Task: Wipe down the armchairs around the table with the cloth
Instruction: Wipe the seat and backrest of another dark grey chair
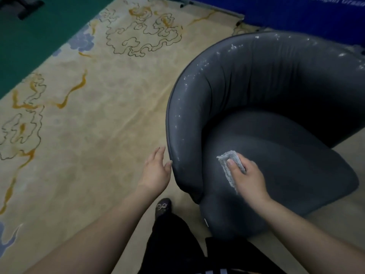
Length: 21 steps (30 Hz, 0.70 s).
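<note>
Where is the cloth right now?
In the head view, lower right of centre, the grey cloth is gripped by the right hand against the armchair, where seat meets inner side; the left hand touches the chair's outer edge.

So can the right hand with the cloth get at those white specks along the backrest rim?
Probably yes: the right hand holds the cloth over the seat, and nothing blocks the speckled rim.

Lounge or reception rm, patterned cream carpet w/ green border, grey tub armchair, blue lettered panel
</note>
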Available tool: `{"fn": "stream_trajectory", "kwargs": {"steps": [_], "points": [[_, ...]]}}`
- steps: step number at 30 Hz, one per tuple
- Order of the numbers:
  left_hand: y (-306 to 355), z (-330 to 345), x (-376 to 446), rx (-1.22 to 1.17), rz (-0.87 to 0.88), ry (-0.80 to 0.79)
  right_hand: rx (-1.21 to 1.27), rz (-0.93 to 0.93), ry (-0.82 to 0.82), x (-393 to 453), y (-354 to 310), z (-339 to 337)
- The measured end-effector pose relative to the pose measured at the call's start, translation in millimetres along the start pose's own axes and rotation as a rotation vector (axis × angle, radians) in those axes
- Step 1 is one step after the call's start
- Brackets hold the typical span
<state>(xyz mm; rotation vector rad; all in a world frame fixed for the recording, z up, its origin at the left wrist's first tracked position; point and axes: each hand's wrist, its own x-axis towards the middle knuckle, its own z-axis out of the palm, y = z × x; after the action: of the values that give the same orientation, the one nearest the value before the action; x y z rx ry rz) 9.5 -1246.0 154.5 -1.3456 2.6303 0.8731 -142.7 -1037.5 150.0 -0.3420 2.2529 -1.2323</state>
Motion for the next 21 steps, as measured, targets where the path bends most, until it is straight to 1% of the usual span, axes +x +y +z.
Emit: {"fn": "stream_trajectory", "kwargs": {"steps": [5,7,9,11,14,17,19,21], "points": [[-8,-10,70,-0.106,-0.023,-0.149,0.075,0.064,0.137,9,-11,46],[-8,-17,92,-0.169,0.012,-0.204,0.107,0.083,0.176,11,-16,69],[-8,-20,112,-0.248,0.082,-0.291,0.125,0.092,0.188,11,-21,91],[-8,-20,129,-0.344,0.113,-0.379,0.118,0.081,0.214,12,-26,110],[-8,-21,140,-0.381,0.117,-0.463,0.103,0.071,0.331,9,-31,129],[-6,-20,145,-0.338,0.130,-0.474,0.055,-0.015,0.421,-3,-33,149],[-6,-16,148,-0.312,0.149,-0.439,-0.018,-0.117,0.417,-5,-40,165],[-10,-12,148,-0.305,0.174,-0.406,-0.153,-0.208,0.386,1,-44,180]]}}
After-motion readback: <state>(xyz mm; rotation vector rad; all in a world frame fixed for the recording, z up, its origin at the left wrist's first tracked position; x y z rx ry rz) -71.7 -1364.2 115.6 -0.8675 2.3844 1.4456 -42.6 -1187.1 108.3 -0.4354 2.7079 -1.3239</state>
